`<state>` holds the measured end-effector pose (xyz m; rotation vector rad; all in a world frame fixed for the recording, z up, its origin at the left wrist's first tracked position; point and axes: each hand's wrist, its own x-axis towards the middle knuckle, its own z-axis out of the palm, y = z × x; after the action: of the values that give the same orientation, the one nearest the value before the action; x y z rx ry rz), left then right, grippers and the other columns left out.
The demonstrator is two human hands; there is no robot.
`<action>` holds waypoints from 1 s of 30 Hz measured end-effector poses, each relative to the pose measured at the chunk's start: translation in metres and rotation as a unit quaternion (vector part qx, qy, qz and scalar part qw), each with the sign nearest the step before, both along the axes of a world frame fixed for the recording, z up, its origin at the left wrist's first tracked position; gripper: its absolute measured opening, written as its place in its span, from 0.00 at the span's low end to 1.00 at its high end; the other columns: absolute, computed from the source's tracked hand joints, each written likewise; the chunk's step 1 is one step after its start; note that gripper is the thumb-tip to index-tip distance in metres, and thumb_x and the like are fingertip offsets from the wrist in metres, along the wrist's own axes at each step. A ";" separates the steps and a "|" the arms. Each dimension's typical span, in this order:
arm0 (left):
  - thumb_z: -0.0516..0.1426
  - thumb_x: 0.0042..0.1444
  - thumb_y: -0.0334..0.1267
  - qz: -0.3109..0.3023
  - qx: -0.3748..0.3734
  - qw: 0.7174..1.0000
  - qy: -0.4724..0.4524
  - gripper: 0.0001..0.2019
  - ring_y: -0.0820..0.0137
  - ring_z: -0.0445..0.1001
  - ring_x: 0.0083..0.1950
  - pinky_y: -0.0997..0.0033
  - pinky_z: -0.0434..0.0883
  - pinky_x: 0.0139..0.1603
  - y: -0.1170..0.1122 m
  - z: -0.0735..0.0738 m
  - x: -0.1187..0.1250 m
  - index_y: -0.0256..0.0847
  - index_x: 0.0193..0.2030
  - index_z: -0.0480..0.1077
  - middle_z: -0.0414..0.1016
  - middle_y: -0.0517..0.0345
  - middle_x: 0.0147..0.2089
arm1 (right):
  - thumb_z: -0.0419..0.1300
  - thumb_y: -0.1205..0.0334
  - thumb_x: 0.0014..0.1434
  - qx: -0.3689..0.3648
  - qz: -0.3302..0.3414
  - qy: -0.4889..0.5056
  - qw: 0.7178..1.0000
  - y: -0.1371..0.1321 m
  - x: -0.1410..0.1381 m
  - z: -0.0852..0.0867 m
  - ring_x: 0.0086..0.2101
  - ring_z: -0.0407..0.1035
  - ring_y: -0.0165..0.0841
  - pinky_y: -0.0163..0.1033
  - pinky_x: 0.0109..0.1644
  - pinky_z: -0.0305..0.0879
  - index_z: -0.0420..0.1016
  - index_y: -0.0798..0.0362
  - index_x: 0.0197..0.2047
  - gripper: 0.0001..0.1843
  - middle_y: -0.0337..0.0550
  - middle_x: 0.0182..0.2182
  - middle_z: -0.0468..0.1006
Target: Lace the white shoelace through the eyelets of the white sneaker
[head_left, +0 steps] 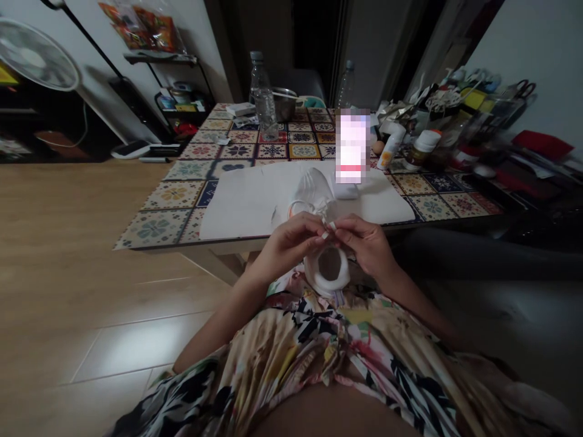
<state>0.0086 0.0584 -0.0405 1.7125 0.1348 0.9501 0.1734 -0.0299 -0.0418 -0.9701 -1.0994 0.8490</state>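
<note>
A white shoe (315,276) rests at my lap by the table edge, its round opening facing up toward me. Both my hands meet just above that opening. My left hand (298,240) is closed in a pinch, with a bit of white lace (325,235) showing at the fingertips. From the other side, my right hand (364,243) also pinches a white lace end (332,226). My fingers hide the front of this shoe. Beyond them, a second white shoe (312,185) lies on a white sheet (246,197) on the table.
A lit phone (353,145) stands upright on a white holder (345,191). Plastic bottles (264,103) and a metal bowl (285,109) are at the back of the tiled-pattern table (155,227). White bottles (426,145) and clutter crowd the right side. A fan (36,54) stands far left.
</note>
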 end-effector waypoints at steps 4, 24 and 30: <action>0.63 0.58 0.39 0.027 0.032 0.999 -0.005 0.04 0.69 0.73 0.45 0.68 0.72 0.48 -0.001 -0.005 0.002 0.42 0.37 0.78 0.73 0.54 0.41 | 0.68 0.53 0.56 0.037 -0.036 -0.105 0.993 -0.002 -0.002 0.000 0.27 0.71 0.27 0.35 0.33 0.72 0.82 0.46 0.36 0.07 0.36 0.32 0.77; 0.63 0.54 0.30 0.125 0.090 0.985 0.073 0.01 0.72 0.76 0.33 0.75 0.72 0.35 -0.008 0.009 0.001 0.38 0.33 0.77 0.79 0.55 0.32 | 0.66 0.56 0.59 0.068 -0.099 -0.253 0.960 -0.007 -0.006 0.002 0.36 0.75 0.33 0.39 0.43 0.73 0.76 0.44 0.44 0.10 0.38 0.36 0.80; 0.61 0.54 0.29 0.087 0.103 0.989 0.061 0.03 0.72 0.77 0.34 0.75 0.73 0.35 -0.004 0.014 0.002 0.38 0.32 0.78 0.80 0.54 0.33 | 0.65 0.60 0.60 0.108 -0.096 -0.259 0.955 -0.007 -0.005 0.003 0.34 0.73 0.31 0.38 0.40 0.73 0.79 0.44 0.41 0.04 0.38 0.34 0.79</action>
<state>0.0107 0.0540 -0.0267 1.9751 0.2783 1.0150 0.1679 -0.0371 -0.0392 -1.1237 -1.4801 0.3069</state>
